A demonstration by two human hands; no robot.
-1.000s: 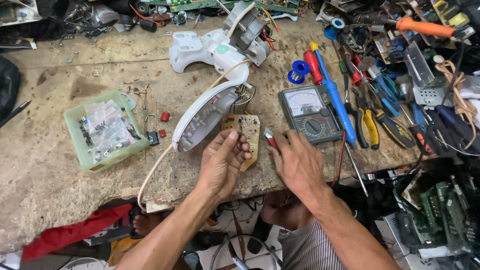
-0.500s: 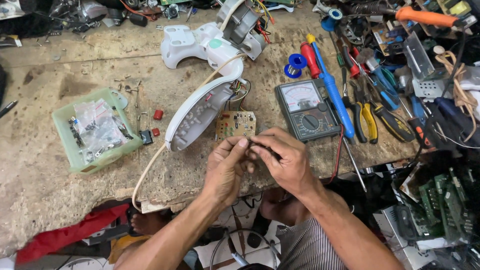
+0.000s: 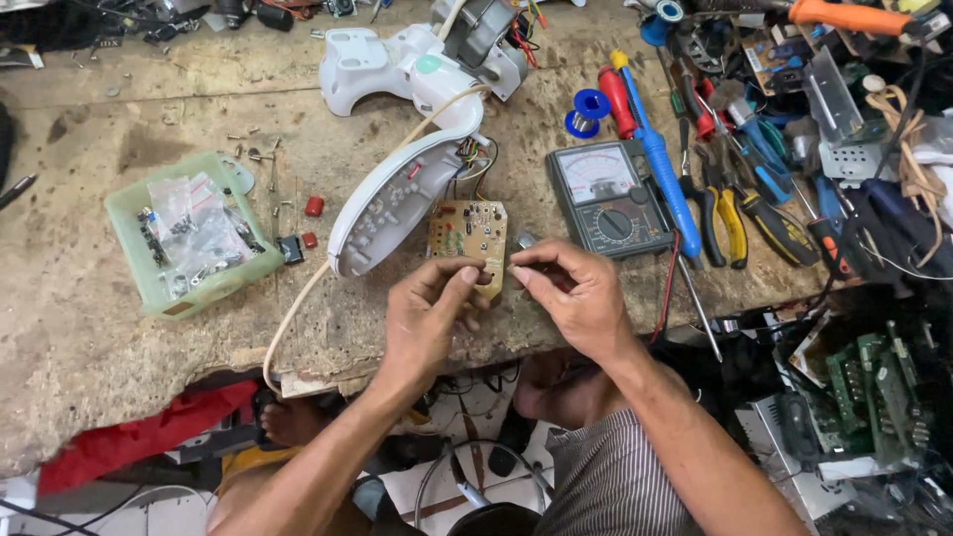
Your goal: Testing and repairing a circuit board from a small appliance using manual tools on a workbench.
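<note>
Right now we pinch something tiny between both hands, left hand and right hand with fingertips closed together just over the circuit board at the near edge of the surface. What's pinched is too small to tell. We'd judge it best to keep wrists braced and the part over the board, clear of the white housing and the multimeter.

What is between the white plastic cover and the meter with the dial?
In the head view, a small tan circuit board lies between the white cover and the meter, near both hands.
</note>
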